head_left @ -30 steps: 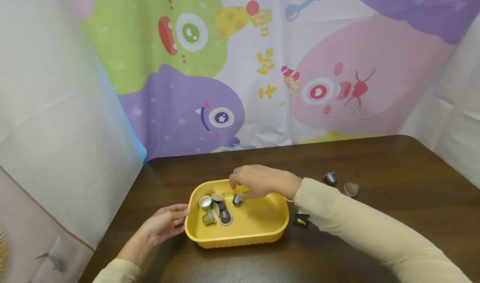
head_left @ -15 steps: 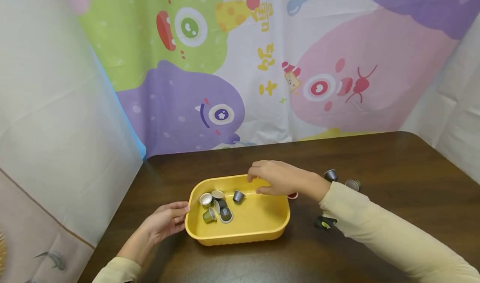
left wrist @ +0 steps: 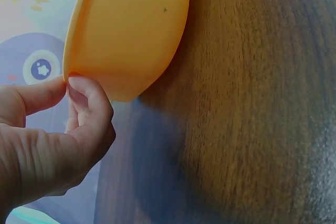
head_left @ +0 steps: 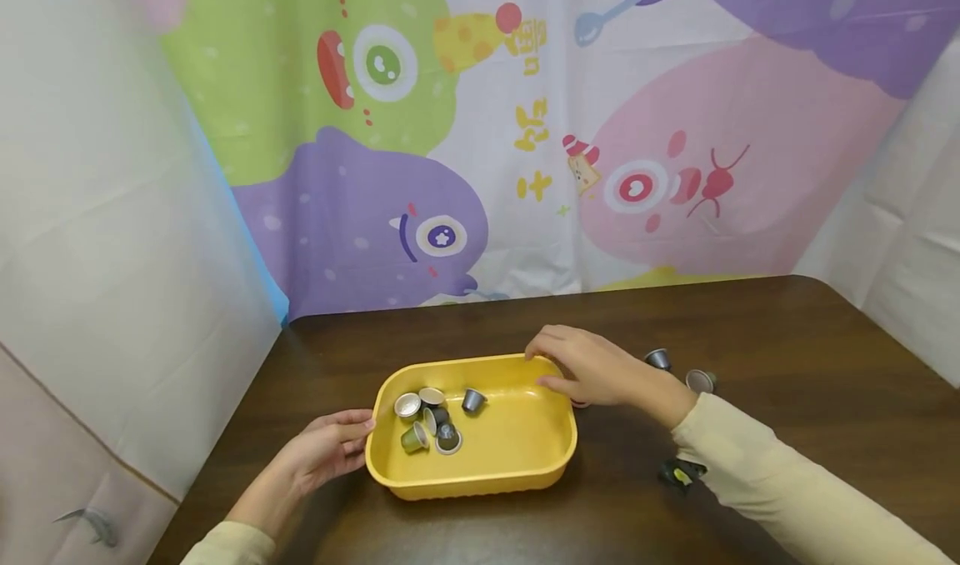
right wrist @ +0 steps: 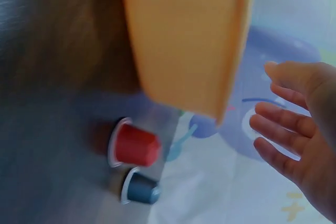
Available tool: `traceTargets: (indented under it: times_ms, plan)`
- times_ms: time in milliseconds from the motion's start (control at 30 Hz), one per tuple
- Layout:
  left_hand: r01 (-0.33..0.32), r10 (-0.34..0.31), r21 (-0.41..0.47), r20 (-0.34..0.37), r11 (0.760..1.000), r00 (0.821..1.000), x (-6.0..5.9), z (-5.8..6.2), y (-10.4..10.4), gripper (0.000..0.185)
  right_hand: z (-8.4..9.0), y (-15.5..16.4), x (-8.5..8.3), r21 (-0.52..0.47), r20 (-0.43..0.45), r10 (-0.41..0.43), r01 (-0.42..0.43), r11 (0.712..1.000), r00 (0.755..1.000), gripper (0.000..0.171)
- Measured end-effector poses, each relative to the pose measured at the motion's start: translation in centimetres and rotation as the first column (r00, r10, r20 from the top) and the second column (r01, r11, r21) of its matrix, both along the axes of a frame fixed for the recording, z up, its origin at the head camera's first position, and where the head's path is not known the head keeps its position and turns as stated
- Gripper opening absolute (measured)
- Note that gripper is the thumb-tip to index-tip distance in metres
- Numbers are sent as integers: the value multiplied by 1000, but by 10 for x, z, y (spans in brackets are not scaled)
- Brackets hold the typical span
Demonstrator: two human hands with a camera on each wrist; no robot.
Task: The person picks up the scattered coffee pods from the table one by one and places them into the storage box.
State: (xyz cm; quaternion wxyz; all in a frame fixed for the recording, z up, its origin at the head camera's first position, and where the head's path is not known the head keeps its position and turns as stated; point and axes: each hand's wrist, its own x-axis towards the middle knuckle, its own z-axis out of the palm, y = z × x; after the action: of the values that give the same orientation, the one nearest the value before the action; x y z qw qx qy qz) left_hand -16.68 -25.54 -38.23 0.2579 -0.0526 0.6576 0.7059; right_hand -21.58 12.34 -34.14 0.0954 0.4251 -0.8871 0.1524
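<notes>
Capsules are what everything here turns on: a small red coffee capsule [right wrist: 134,145] lies on its side on the dark wooden counter [head_left: 787,332], just off the right end of the yellow oval plastic tray [head_left: 525,457], with a blue-grey capsule [right wrist: 140,188] just beside it on the side away from the tray. The right hand [head_left: 596,369] hovers right over that end of the tray, fingers [right wrist: 278,132] straight and spread, gripping nothing, so the red capsule sits directly beneath its palm; from the head view only a sliver of red shows under it. The left hand [head_left: 322,452] is at the tray's opposite, left end, thumb and forefinger pinching the rim [left wrist: 71,77], well apart from the loose capsules. Inside the tray, toward its left end, a cluster of silver and green capsules [head_left: 427,419] lies tumbled together. Further right of the tray, beyond the right hand, two more grey capsules [head_left: 678,369] rest on the counter.
</notes>
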Motion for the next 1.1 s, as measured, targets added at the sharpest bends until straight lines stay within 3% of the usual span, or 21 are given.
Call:
traceTargets:
  times_ms: [367,800,1100]
  plan:
    - [-5,5,-11,-6,1000,1000,0,0,3,48,-27,28,-9,-83,-24,-102,99,992,995,30]
    - [-23,23,-7,-6,1000,1000,1,1,3,46,-42,39,-9,-9,-93,-128,128,992,987,28]
    - [-26,26,-9,-1,1000,1000,2,3,5,46,-51,40,-8,90,-142,-89,102,991,986,27]
